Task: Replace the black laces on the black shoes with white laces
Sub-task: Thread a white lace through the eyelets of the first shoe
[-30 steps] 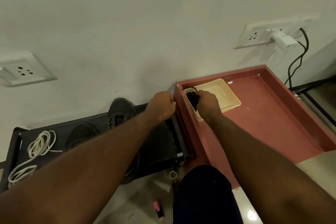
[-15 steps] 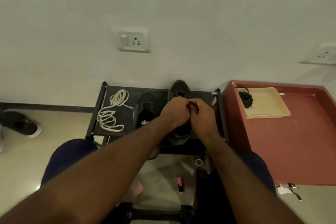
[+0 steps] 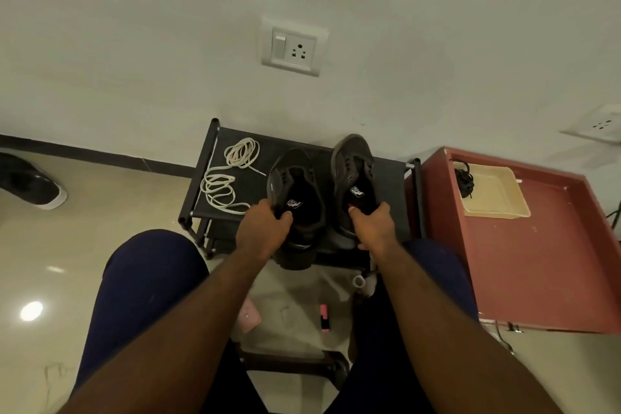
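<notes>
**Both hands gripping the heels of the two black shoes on the rack**

The red table (image 3: 537, 262) with its raised rim is standing to the right of the right-hand grip, just beside the black shoe rack (image 3: 391, 175). The rack is sitting against the wall beneath both grips and is carrying the pair side by side, toes pointing away toward the wall. The left shoe (image 3: 295, 178) is lying with its heel overhanging the rack's near edge. The right shoe (image 3: 353, 161) is sitting just beside it and reaching further toward the wall.

The left hand (image 3: 265, 228) is curling round the left shoe's heel collar, with the thumb hooking over the rim into the opening. The right hand (image 3: 373, 225) is clutching the right shoe's heel the same way, its thumb pressing inside near the insole label.

Far to the left of the left grip, another dark shoe (image 3: 30, 183) is lying on the floor. Up and right of the right grip, a cream tray (image 3: 497, 198) is sitting in the table's far left corner.

The white laces (image 3: 228, 175) are lying in loose loops on the rack, up and left of the left grip and near the left shoe. The black laces (image 3: 463, 180) are lying bunched at the tray's left end, well to the right of the right grip.

A wall socket (image 3: 294, 45) is showing above both grips. Below them, between the knees, a pink phone (image 3: 250, 316) and a pink marker (image 3: 324, 318) are lying on the floor.
</notes>
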A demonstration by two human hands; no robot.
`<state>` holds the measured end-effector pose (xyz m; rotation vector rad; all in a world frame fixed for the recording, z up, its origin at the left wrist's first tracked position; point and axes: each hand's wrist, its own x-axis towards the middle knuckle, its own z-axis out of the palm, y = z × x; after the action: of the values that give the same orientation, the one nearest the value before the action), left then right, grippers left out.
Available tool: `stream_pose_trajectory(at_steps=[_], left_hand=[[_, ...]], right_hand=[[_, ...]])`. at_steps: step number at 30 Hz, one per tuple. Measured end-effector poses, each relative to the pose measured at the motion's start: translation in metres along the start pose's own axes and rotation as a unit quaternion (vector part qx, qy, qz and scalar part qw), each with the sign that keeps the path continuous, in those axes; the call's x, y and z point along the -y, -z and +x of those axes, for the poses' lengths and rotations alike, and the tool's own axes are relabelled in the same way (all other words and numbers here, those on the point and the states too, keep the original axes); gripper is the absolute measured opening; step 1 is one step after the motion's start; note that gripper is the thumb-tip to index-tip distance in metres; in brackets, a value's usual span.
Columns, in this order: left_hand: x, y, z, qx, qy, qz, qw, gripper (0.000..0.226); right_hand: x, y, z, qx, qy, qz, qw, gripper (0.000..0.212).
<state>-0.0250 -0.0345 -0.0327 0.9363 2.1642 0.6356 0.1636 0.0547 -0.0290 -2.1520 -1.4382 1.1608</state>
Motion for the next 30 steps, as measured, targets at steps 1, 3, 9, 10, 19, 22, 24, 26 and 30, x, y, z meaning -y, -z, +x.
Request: stream_pose_trajectory(at_steps=[1, 3, 9, 10, 19, 22, 24, 26, 30], left_hand=[[0.000, 0.001, 0.000, 0.010, 0.011, -0.007, 1.000, 0.043], [0.002, 0.002, 0.002, 0.024, 0.024, -0.015, 0.999, 0.042], [-0.002, 0.005, 0.012, 0.017, 0.026, 0.015, 0.999, 0.036], [-0.004, 0.004, 0.010, 0.002, 0.016, 0.034, 0.999, 0.032], [-0.013, -0.009, 0.009, -0.079, -0.039, 0.066, 0.994, 0.026], [-0.025, -0.015, 0.016, -0.091, -0.067, 0.057, 0.992, 0.028], [-0.031, -0.020, 0.020, -0.085, -0.078, 0.048, 0.992, 0.028], [-0.034, -0.026, 0.024, -0.075, -0.079, 0.062, 0.992, 0.029], [-0.032, -0.034, 0.032, -0.045, -0.075, 0.077, 0.993, 0.030]], right_hand=[[0.001, 0.000, -0.002, 0.004, -0.029, 0.015, 0.999, 0.064], [0.003, 0.000, -0.001, 0.006, -0.063, 0.044, 0.997, 0.058], [0.010, -0.006, 0.002, -0.016, -0.067, 0.065, 0.996, 0.040], [0.008, -0.006, 0.001, -0.016, -0.066, 0.068, 0.995, 0.037], [-0.013, 0.004, 0.004, -0.027, -0.061, 0.106, 0.992, 0.035], [-0.015, 0.007, 0.008, -0.033, -0.066, 0.105, 0.992, 0.035], [-0.015, 0.009, 0.010, -0.035, -0.064, 0.090, 0.993, 0.035], [-0.015, 0.011, 0.013, -0.033, -0.064, 0.077, 0.994, 0.037], [-0.016, 0.013, 0.018, -0.028, -0.056, 0.058, 0.996, 0.035]])
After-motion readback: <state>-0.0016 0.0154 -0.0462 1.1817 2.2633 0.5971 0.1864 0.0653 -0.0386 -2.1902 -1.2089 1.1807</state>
